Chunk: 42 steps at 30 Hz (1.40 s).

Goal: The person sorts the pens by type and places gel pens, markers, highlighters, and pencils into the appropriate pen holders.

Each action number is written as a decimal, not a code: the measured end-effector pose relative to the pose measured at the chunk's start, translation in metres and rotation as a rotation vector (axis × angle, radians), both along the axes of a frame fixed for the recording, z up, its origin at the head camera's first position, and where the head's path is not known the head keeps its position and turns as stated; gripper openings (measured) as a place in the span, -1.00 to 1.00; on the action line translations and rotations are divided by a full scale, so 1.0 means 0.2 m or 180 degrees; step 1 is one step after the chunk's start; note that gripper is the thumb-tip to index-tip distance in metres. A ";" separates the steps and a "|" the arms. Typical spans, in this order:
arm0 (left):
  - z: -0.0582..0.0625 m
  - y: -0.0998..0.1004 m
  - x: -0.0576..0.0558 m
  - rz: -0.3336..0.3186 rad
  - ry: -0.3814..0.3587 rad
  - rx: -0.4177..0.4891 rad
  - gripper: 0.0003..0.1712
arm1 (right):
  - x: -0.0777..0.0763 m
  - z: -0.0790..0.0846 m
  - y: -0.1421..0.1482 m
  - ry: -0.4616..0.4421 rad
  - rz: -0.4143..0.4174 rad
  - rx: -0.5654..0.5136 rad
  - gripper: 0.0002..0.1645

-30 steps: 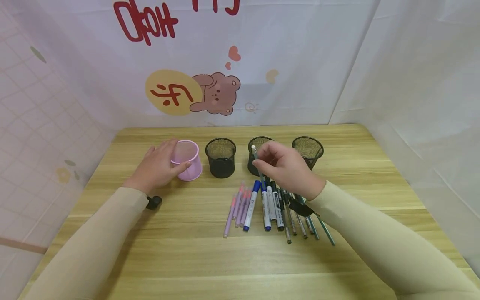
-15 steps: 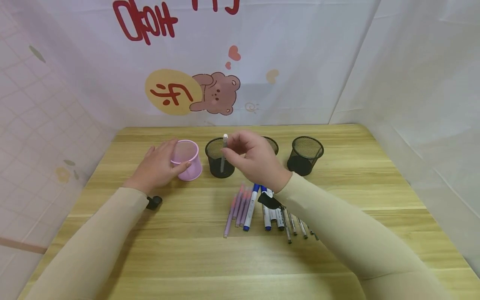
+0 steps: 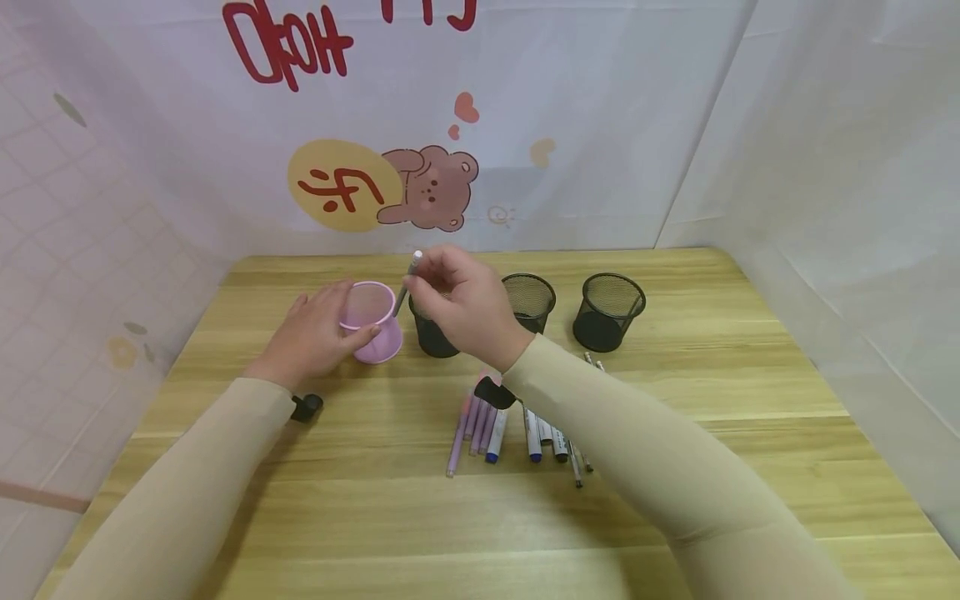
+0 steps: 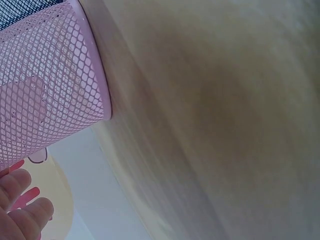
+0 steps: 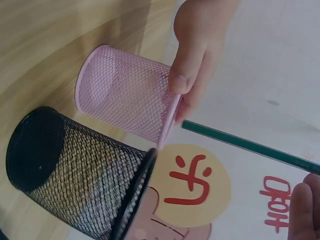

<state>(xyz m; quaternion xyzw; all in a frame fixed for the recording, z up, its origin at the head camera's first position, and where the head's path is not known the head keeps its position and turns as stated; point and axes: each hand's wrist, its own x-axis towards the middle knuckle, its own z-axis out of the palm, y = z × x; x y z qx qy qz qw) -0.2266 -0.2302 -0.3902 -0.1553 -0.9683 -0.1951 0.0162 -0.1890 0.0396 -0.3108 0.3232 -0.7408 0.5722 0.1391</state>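
Observation:
My left hand (image 3: 307,337) holds the pink mesh pen cup (image 3: 384,346) by its rim, thumb in front and fingers behind. The cup stands upright on the table. Between thumb and fingertips of my right hand (image 3: 472,304) is a green pencil (image 5: 245,145) with a white eraser end up. Its lower end is close over the pink cup's rim in the right wrist view. In the left wrist view, the fingertips (image 4: 37,215) of my left hand show below the cup's mesh wall.
Right of the pink cup stand three black mesh cups (image 3: 603,333) in a row. Purple pens (image 3: 457,442), white markers (image 3: 533,437) and clear pens (image 3: 576,467) lie in front, partly hidden by my right sleeve (image 3: 637,442). A printed cloth (image 3: 600,125) hangs behind.
My right hand has carried the pencil leftward, from over the third cup past the second to the pink cup's rim, and the pencil now leans more. My left hand has stayed put.

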 end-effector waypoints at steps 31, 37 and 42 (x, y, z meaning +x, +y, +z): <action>0.00 0.00 0.01 -0.0022 -0.0074 0.0045 0.07 | -0.03 -0.15 -0.13 -0.0634 0.0119 0.0795 -0.84; 0.01 0.01 0.00 -0.0020 -0.0100 0.0065 0.11 | -0.03 -0.17 -0.10 -0.0610 0.0128 0.0739 -0.82; 0.00 0.00 0.00 -0.0016 -0.0108 0.0076 0.12 | -0.03 -0.17 -0.06 -0.0583 0.0199 0.0688 -0.81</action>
